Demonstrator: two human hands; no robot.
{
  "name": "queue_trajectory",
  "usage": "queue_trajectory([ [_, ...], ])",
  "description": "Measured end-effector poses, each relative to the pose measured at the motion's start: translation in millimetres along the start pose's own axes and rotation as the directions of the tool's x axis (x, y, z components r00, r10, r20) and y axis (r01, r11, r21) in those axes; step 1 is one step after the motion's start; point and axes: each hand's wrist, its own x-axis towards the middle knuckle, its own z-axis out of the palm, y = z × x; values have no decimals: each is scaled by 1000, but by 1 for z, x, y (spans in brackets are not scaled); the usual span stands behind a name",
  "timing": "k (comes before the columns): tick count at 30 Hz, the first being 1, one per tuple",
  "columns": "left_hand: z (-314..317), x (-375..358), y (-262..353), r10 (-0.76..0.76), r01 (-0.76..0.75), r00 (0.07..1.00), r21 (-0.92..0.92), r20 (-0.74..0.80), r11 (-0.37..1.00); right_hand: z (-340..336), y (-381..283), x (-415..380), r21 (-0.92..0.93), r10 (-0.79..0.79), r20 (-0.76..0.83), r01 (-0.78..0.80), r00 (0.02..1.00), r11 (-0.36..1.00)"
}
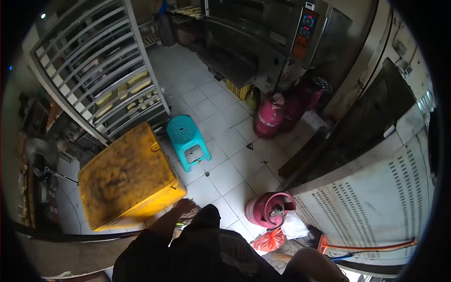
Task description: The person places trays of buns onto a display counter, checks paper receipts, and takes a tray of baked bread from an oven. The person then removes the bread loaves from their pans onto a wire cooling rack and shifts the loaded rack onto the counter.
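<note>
My left arm reaches forward along the near side of a yellow box (127, 176) with a dark-stained top. At its end, my left hand (182, 206) is near the box's lower right corner, beside a brownish, bristly-looking thing (190, 214) that I cannot identify. My dark clothing covers part of this area, and I cannot make out the fingers. On the lower right, a rounded patch of bare skin shows, perhaps an elbow or knee; my right hand is out of sight.
A turquoise stool (185, 136) stands beyond the box, near a metal rack (141, 61) holding trays. Pink gas cylinders stand by the oven (268, 42); another pink cylinder (263, 209) is near me, beside a red plastic bag (270, 240). An orange-handled tool (371, 246) lies right.
</note>
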Motion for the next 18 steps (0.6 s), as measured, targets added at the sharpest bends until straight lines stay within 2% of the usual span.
queue_trajectory([
  [4,-25,75,10,-46,45,991,11,125,999,-101,51,-71,15,135,-54,-134,989,991],
  [6,-49,124,13,-53,33,973,91,223,995,-146,77,-108,35,206,-92,-204,974,978],
  [8,-87,189,21,-20,-43,962,224,274,974,-190,101,-146,86,273,-138,-263,952,961],
  [10,-136,257,34,33,-117,967,324,253,939,-238,118,-190,199,365,-222,-325,904,925],
  [11,-175,282,66,51,-90,987,265,151,960,-261,123,-218,280,433,-268,-360,861,890],
  [12,-200,319,82,68,-116,983,288,172,951,-280,129,-244,366,495,-319,-377,809,851],
  [13,-220,364,87,151,-156,988,248,42,956,-297,136,-271,417,561,-457,-391,690,821],
  [14,-234,394,93,218,-196,972,208,-88,958,-310,145,-299,425,599,-662,-433,450,795],
  [15,-267,398,124,188,-169,979,205,-80,964,-321,168,-327,366,519,-850,-607,89,705],
  [16,-311,391,168,157,-140,985,200,-76,970,-331,190,-354,443,349,-892,-711,-287,546],
  [18,-347,406,221,88,-102,986,-92,-140,991,-349,213,-461,698,317,-710,-685,-628,206],
])
